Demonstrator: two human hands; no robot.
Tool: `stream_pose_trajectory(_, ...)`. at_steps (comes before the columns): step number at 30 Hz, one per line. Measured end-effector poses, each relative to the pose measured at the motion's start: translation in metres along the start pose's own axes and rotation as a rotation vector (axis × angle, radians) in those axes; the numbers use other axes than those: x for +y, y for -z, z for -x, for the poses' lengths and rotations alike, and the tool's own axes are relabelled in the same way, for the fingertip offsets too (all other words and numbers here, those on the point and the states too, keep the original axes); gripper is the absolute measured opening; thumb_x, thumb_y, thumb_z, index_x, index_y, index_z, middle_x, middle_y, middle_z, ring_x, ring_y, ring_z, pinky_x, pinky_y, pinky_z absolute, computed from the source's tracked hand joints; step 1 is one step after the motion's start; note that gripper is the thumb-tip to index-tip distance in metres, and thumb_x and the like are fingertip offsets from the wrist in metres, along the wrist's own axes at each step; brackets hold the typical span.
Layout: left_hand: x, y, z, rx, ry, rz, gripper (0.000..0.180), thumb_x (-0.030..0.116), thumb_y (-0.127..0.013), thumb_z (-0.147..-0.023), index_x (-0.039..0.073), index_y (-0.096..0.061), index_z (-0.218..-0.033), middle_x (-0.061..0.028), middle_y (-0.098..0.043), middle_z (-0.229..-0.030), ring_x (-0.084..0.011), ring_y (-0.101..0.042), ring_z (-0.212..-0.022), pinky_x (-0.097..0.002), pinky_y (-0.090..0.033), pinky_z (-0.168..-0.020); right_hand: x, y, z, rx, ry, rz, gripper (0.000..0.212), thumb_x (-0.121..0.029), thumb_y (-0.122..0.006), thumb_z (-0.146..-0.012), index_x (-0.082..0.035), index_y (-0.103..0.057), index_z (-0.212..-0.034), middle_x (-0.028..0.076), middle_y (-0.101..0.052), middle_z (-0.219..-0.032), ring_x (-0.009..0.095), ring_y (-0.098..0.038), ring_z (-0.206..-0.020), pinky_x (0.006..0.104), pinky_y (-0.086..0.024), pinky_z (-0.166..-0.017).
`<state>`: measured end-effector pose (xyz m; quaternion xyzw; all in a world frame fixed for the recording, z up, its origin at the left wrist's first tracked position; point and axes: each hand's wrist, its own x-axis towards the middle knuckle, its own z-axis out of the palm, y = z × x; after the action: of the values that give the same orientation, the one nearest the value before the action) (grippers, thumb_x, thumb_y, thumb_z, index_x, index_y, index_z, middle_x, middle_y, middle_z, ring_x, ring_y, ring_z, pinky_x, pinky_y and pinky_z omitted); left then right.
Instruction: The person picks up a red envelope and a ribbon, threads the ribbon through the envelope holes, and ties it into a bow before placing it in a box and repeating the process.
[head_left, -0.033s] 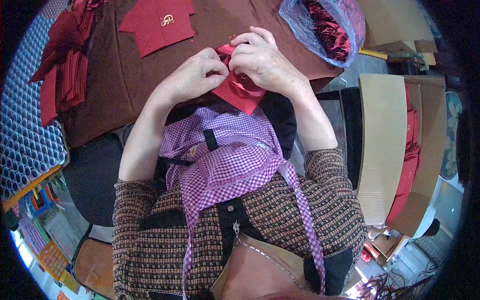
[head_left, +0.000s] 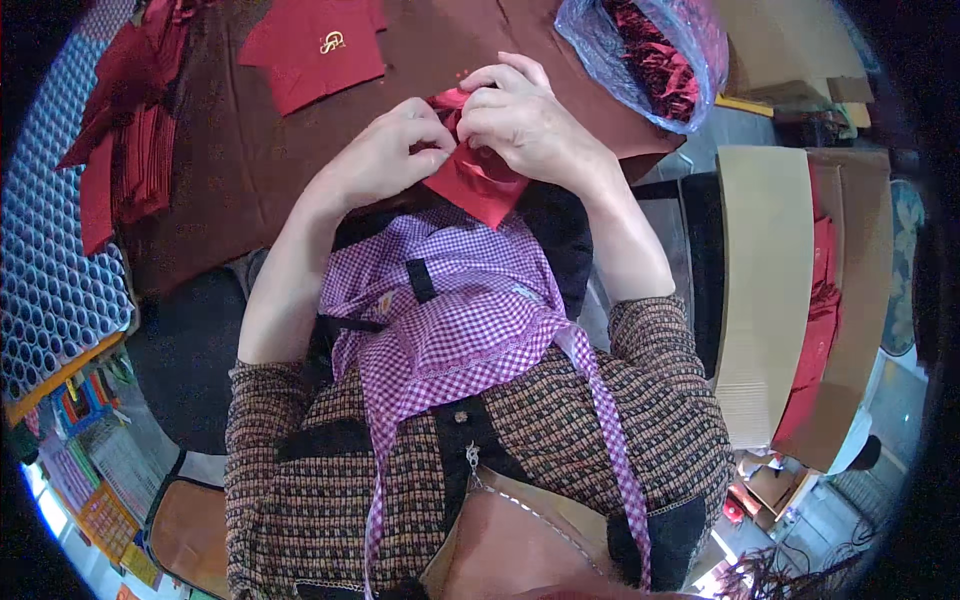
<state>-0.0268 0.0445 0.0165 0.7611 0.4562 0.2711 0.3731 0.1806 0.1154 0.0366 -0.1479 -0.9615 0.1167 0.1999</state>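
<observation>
At the near edge of the bench (head_left: 235,185), the left hand (head_left: 400,142) and right hand (head_left: 520,125) both have a pinching grip on a red pouch (head_left: 480,195), its lower corner pointing toward the checked apron (head_left: 455,345). A loose pinch could let it slip off that edge; uneven pulling could crease it.

A blue, circle-patterned surface (head_left: 55,290) lies far left — a black-framed tan panel (head_left: 195,535) lower down.

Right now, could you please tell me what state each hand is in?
Left hand: closed, pinching the red pouch by its edge.
Right hand: closed, holding the same red pouch.
</observation>
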Motion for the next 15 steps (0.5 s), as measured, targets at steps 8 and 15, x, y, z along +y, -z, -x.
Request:
stream_pose_trajectory(8, -0.025, -0.021, 0.006, 0.232, 0.196, 0.382, 0.013, 0.009, -0.058, -0.087, -0.003, -0.063, -0.091, -0.0078, -0.054, -0.11, -0.0185, -0.051, -0.106, -0.029, -0.038, -0.094, 0.009, 0.01, -0.008, -0.097, 0.018, -0.038, 0.015, -0.009, -0.065, -0.074, -0.011, -0.065, -0.089, 0.003, -0.061, -0.098, 0.023, -0.051, -0.114, 0.0428, -0.028, -0.107)
stream_pose_trajectory(15, -0.03, -0.012, 0.012, 0.308, 0.079, 0.363, 0.012, 0.006, -0.056, -0.086, -0.002, -0.059, -0.094, -0.0094, -0.055, -0.108, -0.0191, -0.052, -0.105, -0.0284, -0.038, -0.094, 0.049, 0.003, 0.048, 0.408, -0.687, -0.793, 0.048, -0.02, -0.065, -0.085, -0.002, -0.053, -0.128, 0.008, -0.053, -0.13, 0.02, -0.05, -0.119, 0.0321, -0.038, -0.101)
